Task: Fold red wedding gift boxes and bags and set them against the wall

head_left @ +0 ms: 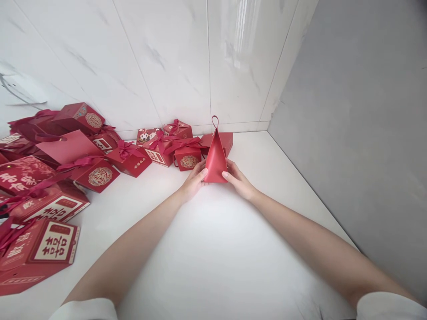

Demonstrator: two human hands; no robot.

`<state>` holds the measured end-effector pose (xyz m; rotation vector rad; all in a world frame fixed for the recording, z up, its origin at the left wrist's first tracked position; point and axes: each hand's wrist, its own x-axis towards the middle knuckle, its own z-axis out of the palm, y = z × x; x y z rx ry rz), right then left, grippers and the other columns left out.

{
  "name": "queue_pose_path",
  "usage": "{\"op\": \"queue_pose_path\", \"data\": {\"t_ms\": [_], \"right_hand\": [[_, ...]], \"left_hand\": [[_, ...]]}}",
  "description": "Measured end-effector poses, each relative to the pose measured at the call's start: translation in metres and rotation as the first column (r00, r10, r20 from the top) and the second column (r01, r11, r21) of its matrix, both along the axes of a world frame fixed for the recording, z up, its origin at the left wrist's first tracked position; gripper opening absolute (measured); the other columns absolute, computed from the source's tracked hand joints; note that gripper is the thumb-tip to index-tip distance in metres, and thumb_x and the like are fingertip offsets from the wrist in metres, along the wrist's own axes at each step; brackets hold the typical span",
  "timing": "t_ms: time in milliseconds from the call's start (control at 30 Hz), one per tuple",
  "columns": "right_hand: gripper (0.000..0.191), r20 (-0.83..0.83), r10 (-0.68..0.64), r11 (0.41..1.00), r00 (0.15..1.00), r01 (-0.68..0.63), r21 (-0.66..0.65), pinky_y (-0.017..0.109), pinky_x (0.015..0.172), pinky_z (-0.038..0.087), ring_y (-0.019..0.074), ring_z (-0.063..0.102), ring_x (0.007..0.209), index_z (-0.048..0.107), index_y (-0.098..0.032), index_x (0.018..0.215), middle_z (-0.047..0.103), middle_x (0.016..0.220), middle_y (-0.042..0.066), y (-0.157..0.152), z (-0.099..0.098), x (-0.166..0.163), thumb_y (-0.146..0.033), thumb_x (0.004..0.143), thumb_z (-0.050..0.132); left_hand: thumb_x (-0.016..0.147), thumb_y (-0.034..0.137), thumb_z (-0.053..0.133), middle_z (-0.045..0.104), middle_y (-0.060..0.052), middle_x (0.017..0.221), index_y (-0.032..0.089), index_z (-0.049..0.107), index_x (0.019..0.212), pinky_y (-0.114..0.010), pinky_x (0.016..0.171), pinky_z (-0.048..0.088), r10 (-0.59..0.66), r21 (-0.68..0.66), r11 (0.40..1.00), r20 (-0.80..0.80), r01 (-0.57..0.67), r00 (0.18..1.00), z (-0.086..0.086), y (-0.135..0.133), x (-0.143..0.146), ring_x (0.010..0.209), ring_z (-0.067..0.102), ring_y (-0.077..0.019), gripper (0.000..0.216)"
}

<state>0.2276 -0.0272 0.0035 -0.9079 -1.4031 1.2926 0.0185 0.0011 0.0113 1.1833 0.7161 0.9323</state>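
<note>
Between my two hands stands a red triangular gift box (216, 164), its pointed top upright with a thin loop handle above it. My left hand (196, 180) grips its left lower side, thumb on the near face. On the right lower side, my right hand (239, 178) holds it the same way, thumb pressed near the edge. The fingers behind the box are partly hidden. Just behind it lies another red box (227, 141), partly covered. A small red box with a ribbon bow (187, 158) sits close to my left hand.
Several red gift boxes with ribbons (100, 178) crowd the left side of the white table (213, 249). A large one (40, 253) lies at the near left. White marbled tiles (173, 58) rise behind, and a grey panel (360, 133) borders the right. A cable (16, 95) hangs far left.
</note>
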Motion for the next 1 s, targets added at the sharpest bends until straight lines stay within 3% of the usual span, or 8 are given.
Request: {"op": "queue_pose_path", "data": {"t_ms": [333,767,1000], "right_hand": [[0.083,0.006,-0.004,1.000,1.000,0.004,-0.006,0.052,0.123,0.036,0.0295,0.039,0.150,0.036,-0.028,0.154,0.036,0.165,0.010,0.0010,-0.0015,0.0005,-0.068,0.087,0.065],[0.071,0.035,0.026,0.998,0.999,-0.028,0.058,0.050,0.123,0.036,0.0293,0.040,0.148,0.043,-0.029,0.149,0.046,0.157,0.009,-0.0022,0.0017,0.0013,-0.069,0.091,0.057],[0.070,0.024,0.032,0.997,0.999,-0.034,0.064,0.051,0.123,0.035,0.0295,0.040,0.148,0.043,-0.029,0.147,0.046,0.157,0.009,-0.0040,0.0028,0.0016,-0.068,0.091,0.058]], "left_hand": [[0.084,0.060,0.071,0.047,-0.011,0.156,0.031,0.052,0.139,-0.055,0.104,0.052,0.000,0.008,1.000,-0.006,0.000,1.000,-0.0025,0.0027,0.0000,0.134,0.054,-0.0350,0.065],[0.077,0.066,0.073,0.058,-0.011,0.132,0.031,0.048,0.140,-0.042,0.083,0.057,0.079,0.057,0.996,-0.057,-0.076,0.995,-0.0041,0.0025,0.0019,0.107,0.065,-0.0276,0.075],[0.074,0.067,0.075,0.056,-0.011,0.133,0.030,0.048,0.139,-0.037,0.079,0.057,0.093,0.058,0.994,-0.059,-0.089,0.994,-0.0020,0.0004,0.0034,0.111,0.064,-0.0282,0.079]]}}
